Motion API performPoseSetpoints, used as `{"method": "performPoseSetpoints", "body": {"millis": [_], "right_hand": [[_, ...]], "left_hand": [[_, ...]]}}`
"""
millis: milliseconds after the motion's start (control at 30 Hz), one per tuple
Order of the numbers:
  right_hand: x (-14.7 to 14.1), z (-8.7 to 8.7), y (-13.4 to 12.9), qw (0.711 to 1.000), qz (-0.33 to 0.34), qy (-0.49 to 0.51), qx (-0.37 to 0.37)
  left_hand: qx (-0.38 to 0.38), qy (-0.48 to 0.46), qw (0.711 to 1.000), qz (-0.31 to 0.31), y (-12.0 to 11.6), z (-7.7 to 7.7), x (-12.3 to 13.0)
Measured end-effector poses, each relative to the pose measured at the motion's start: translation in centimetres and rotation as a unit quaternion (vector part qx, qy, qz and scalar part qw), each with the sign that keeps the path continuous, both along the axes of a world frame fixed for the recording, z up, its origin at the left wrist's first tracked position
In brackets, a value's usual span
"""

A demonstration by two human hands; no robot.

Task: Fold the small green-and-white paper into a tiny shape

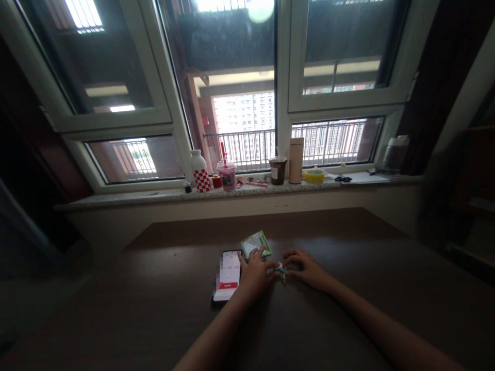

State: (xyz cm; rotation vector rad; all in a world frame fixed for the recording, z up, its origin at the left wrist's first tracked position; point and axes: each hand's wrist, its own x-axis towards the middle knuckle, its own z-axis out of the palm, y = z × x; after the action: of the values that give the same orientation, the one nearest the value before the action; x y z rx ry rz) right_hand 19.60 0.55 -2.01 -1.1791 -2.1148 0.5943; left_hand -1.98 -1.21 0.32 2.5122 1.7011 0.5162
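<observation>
A small blue, white and yellowish piece (282, 270) is between my two hands, close to the brown tabletop; it is too small to tell its kind. My left hand (255, 270) pinches its left side with thumb and forefinger, the other fingers spread forward. From the right, my right hand (305, 268) grips the same piece between thumb and curled fingers. Just beyond my left fingertips lies a green and white flat packet (256, 243), partly covered by them. A phone (228, 278) with a lit timer-like screen lies face up beside my left hand.
The dark brown table (162, 268) reaches to a window sill (162, 196). On the sill stand a red-checked white bottle (200, 172), a pink drink cup (226, 176), a dark drink cup (277, 170), a beige flask (296, 161), yellow tape (314, 176) and scissors (343, 179).
</observation>
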Motion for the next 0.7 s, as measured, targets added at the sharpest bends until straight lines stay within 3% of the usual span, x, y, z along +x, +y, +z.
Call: {"method": "performPoseSetpoints", "body": {"millis": [700], "right_hand": [[-0.60, -0.01, -0.12, 0.998, -0.021, -0.021, 0.060]], "left_hand": [[0.038, -0.069, 0.997, 0.003, -0.46, -0.27, 0.70]]}}
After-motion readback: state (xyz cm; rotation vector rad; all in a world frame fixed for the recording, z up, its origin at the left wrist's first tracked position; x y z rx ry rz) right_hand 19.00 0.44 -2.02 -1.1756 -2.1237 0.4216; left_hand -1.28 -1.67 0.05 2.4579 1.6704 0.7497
